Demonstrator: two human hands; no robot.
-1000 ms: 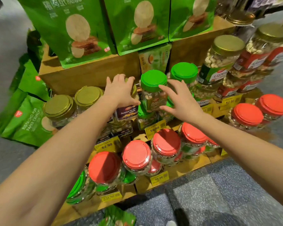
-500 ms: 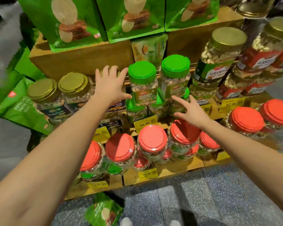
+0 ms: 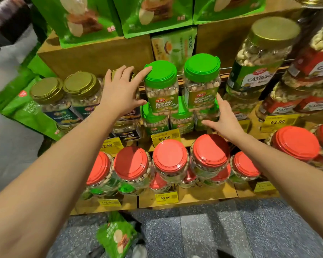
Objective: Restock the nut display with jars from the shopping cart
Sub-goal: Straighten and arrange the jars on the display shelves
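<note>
Where the wooden display shelf (image 3: 199, 197) meets a speckled grey floor (image 3: 213, 231), red-lidded jars (image 3: 171, 159) fill the low tier. Above, two green-lidded pistachio jars (image 3: 161, 90) stand stacked between gold-lidded nut mix jars (image 3: 63, 97) and cashew jars (image 3: 259, 67). The left hand (image 3: 119, 92), fingers spread, seemingly touches one green lid; the right hand (image 3: 224, 118) lies wide beside the other jar. Green snack bags (image 3: 93, 17) sit above.

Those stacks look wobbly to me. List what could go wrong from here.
1. The left pistachio jar stands on lower green-lidded jars; the left hand, against its lid, could tip it forward.
2. It would likely fall onto the red-lidded jars below. The right hand grips nothing.
</note>
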